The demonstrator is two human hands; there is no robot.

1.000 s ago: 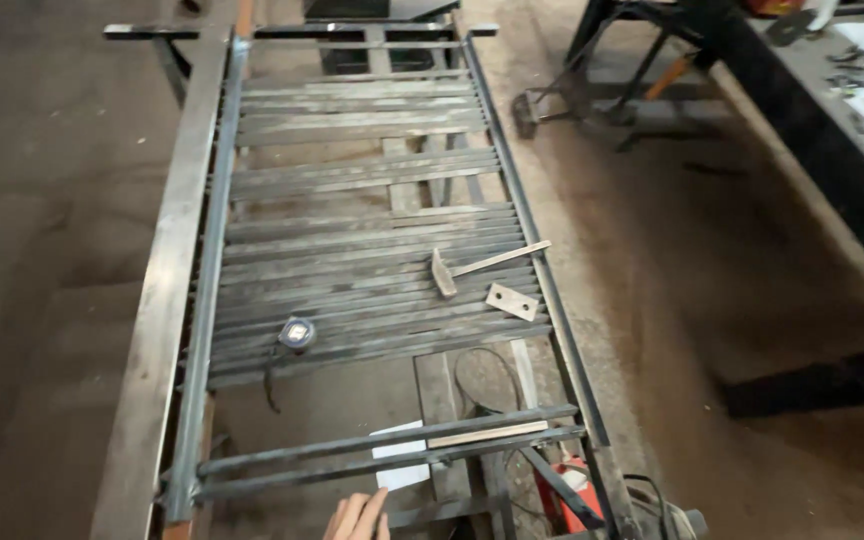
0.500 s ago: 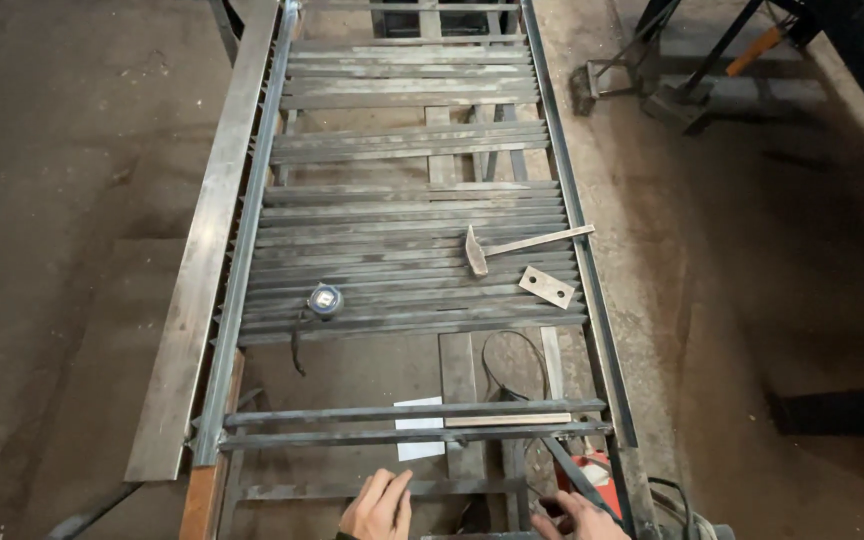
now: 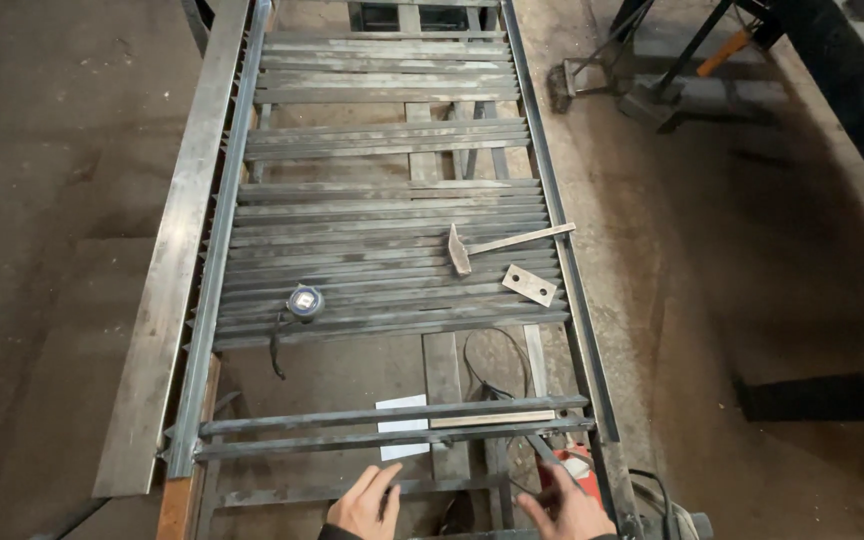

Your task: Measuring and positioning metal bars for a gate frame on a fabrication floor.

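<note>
My left hand (image 3: 368,503) is at the bottom edge, fingers apart, reaching toward two dark metal bars (image 3: 392,428) lying crosswise at the near end of a long steel frame (image 3: 220,250). My right hand (image 3: 564,510) is beside it, fingers spread, near the frame's right rail. Neither hand holds anything. Further up, a stack of slanted metal slats (image 3: 382,260) fills the frame. On the slats lie a hammer (image 3: 497,243), a small metal plate with two holes (image 3: 529,285) and a round tape measure (image 3: 304,301).
A flat steel strip (image 3: 167,280) lies along the frame's left side. A white paper (image 3: 403,428) and a wooden strip (image 3: 492,419) lie under the near bars. A black cable (image 3: 492,372) and a red tool (image 3: 577,470) sit near my right hand. Metal stands (image 3: 642,90) occupy the far right floor.
The view has tilted down and moved closer to the frame. My left hand has come further into view and my right hand has appeared beside it, both extending toward the near bars.
</note>
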